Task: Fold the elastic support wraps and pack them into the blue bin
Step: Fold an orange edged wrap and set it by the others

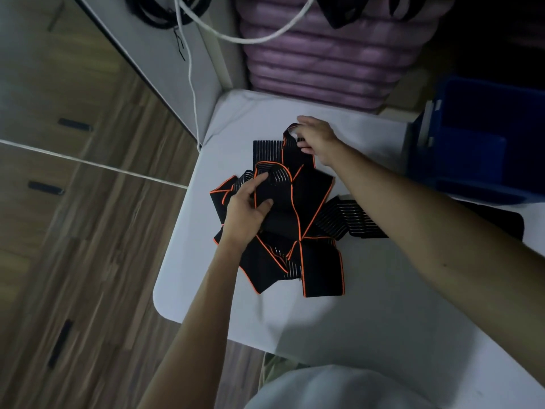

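**Both hands on the wrap pile, bin off to the right**

Head view. A pile of black elastic wraps [295, 231] with orange edging lies on a white table [368, 305], loosely heaped and overlapping, with strips fanning out in several directions. The left hand [246, 212] rests on the left side of the pile; its thumb and fingers curl round a folded loop of one wrap and hold it. The right hand [317, 140] is at the far edge of the pile, beyond the left hand; its fingers pinch the raised end of a wrap strip that runs back toward the left hand. A ribbed black strip [348, 221] lies flat under the right forearm.

The blue bin [483, 149] stands to the right of the right hand, at the table's right edge, apart from the pile. A purple padded cushion [321, 60] sits beyond the right hand. A white cord [191, 84] hangs down beyond the left hand, over a wooden floor [88, 231].
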